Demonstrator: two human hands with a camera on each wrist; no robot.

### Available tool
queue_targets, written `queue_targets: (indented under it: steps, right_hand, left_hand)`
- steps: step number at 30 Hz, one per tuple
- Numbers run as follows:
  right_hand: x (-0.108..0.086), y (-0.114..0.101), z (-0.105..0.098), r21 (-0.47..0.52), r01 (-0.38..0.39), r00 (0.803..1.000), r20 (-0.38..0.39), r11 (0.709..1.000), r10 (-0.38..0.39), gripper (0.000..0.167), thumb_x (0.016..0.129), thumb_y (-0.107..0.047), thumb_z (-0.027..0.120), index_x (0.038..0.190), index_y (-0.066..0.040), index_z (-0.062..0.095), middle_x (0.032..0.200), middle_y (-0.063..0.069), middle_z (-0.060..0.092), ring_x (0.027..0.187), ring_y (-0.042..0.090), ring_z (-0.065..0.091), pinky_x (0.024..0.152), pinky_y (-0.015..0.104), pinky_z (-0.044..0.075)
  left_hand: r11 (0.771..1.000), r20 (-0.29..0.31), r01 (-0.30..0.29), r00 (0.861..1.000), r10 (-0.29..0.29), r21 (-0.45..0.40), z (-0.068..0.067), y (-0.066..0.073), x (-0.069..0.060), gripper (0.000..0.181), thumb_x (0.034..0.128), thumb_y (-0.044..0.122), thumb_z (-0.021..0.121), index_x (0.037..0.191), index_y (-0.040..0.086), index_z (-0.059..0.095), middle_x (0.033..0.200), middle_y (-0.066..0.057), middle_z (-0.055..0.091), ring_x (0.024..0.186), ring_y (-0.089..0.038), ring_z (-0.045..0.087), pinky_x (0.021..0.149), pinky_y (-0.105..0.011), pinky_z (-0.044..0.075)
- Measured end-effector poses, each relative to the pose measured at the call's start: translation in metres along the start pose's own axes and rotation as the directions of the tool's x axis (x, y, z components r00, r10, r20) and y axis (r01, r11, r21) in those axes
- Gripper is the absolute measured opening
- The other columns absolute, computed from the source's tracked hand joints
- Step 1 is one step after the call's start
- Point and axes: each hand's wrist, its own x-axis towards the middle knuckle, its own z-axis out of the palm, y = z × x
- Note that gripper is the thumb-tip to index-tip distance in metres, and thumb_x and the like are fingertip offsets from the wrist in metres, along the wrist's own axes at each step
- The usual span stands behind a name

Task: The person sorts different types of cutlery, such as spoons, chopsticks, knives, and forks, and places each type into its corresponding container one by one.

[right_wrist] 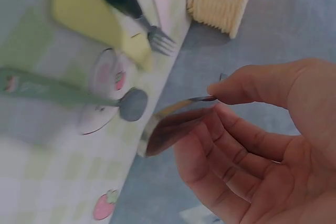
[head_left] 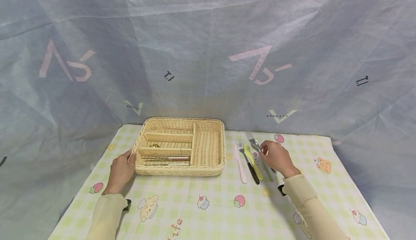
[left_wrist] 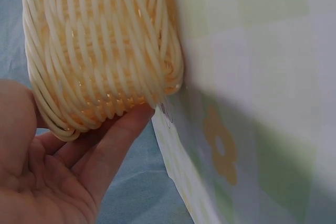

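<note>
My left hand [head_left: 122,170] grips the front left corner of a woven cutlery basket [head_left: 180,171], fingertips against its wicker wall [left_wrist: 105,51]. To the right, my right hand [head_left: 276,157] pinches a metal fork [head_left: 250,137] between thumb and fingers; its broad shiny handle [right_wrist: 173,124] shows in the right wrist view. Under and beside that hand lies a green-handled spoon [right_wrist: 63,88] with a grey bowl. Left of it are a yellow utensil [head_left: 255,162], a black-handled fork [head_left: 251,167] and a pink knife [head_left: 240,164], side by side on the cloth.
Chopsticks [head_left: 167,158] lie in the basket's front compartment, and a gold-coloured piece [head_left: 155,146] sits in the middle one. A checked tablecloth [head_left: 208,218] covers the table. Grey-blue cloth [head_left: 195,52] hangs behind the table and at both sides.
</note>
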Motion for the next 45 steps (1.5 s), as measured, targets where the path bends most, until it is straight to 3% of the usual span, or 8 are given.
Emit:
queue_targets:
  steps: [4, 10, 15, 26, 32, 39, 45]
  right_hand:
    - [0.008, -0.012, -0.003, 0.022, 0.051, 0.999, 0.012, 0.998, -0.051, 0.011, 0.093, -0.003, 0.072, 0.103, 0.001, 0.075, 0.080, 0.002, 0.068, 0.054, 0.012, 0.052, 0.055, 0.035, 0.047]
    - [0.022, -0.032, -0.004, 0.025, 0.115, 0.993, 0.006, 0.993, -0.116, 0.012, 0.092, 0.000, 0.070, 0.102, 0.000, 0.076, 0.082, 0.003, 0.071, 0.056, 0.012, 0.054, 0.057, 0.035, 0.048]
    - [0.033, -0.051, -0.001, 0.038, 0.152, 0.988, 0.014, 0.988, -0.153, 0.011, 0.091, -0.001, 0.072, 0.101, 0.001, 0.077, 0.082, 0.004, 0.071, 0.060, 0.014, 0.057, 0.059, 0.037, 0.051]
    - [0.061, -0.094, 0.014, 0.027, 0.253, 0.965, 0.064, 0.967, -0.254, 0.015, 0.092, -0.005, 0.072, 0.105, -0.003, 0.078, 0.081, 0.000, 0.072, 0.061, 0.012, 0.056, 0.060, 0.035, 0.050]
    - [0.077, -0.116, 0.026, 0.033, 0.283, 0.950, 0.127, 0.959, -0.285, 0.012, 0.094, -0.006, 0.072, 0.105, -0.005, 0.079, 0.084, 0.000, 0.072, 0.064, 0.012, 0.059, 0.060, 0.032, 0.050]
    - [0.091, -0.135, 0.043, 0.027, 0.362, 0.916, 0.174, 0.932, -0.361, 0.010, 0.096, -0.007, 0.074, 0.104, -0.006, 0.079, 0.085, -0.001, 0.073, 0.068, 0.011, 0.062, 0.059, 0.033, 0.051]
    - [0.105, -0.149, 0.046, 0.032, 0.408, 0.885, 0.233, 0.913, -0.403, 0.013, 0.100, -0.006, 0.073, 0.111, -0.005, 0.079, 0.090, 0.002, 0.075, 0.075, 0.014, 0.068, 0.066, 0.036, 0.056]
  left_hand:
    - [1.000, -0.006, 0.001, 1.000, -0.001, -0.001, 0.001, 0.001, 0.000, 0.048, 0.1161, 0.022, 0.044, 0.153, -0.007, 0.053, 0.113, -0.033, 0.073, 0.101, -0.047, 0.070, 0.089, -0.067, 0.052]
    - [1.000, -0.004, 0.008, 1.000, -0.008, -0.002, 0.001, 0.002, 0.000, 0.048, 0.1162, 0.022, 0.044, 0.154, -0.007, 0.053, 0.121, -0.035, 0.071, 0.111, -0.053, 0.068, 0.094, -0.069, 0.051]
    - [1.000, -0.003, 0.012, 1.000, -0.012, 0.002, 0.001, 0.003, 0.000, 0.048, 0.1161, 0.022, 0.044, 0.154, -0.007, 0.052, 0.138, -0.036, 0.063, 0.126, -0.059, 0.059, 0.102, -0.072, 0.047]
    - [1.000, -0.001, 0.010, 1.000, -0.010, 0.002, 0.001, 0.002, 0.000, 0.048, 0.1164, 0.022, 0.044, 0.154, -0.007, 0.052, 0.137, -0.036, 0.063, 0.127, -0.059, 0.058, 0.103, -0.073, 0.046]
    - [1.000, -0.003, 0.013, 1.000, -0.013, 0.007, 0.000, 0.003, 0.000, 0.048, 0.1161, 0.021, 0.044, 0.153, -0.007, 0.053, 0.139, -0.035, 0.062, 0.128, -0.059, 0.058, 0.103, -0.072, 0.046]
    - [1.000, 0.004, 0.015, 1.000, -0.015, 0.009, -0.002, -0.001, 0.000, 0.049, 0.1163, 0.023, 0.043, 0.154, -0.007, 0.052, 0.141, -0.035, 0.060, 0.129, -0.060, 0.056, 0.105, -0.073, 0.045]
    - [1.000, 0.007, -0.012, 1.000, 0.012, 0.001, -0.002, 0.000, 0.000, 0.049, 0.1169, 0.024, 0.044, 0.154, -0.008, 0.051, 0.129, -0.036, 0.068, 0.116, -0.056, 0.066, 0.099, -0.071, 0.049]
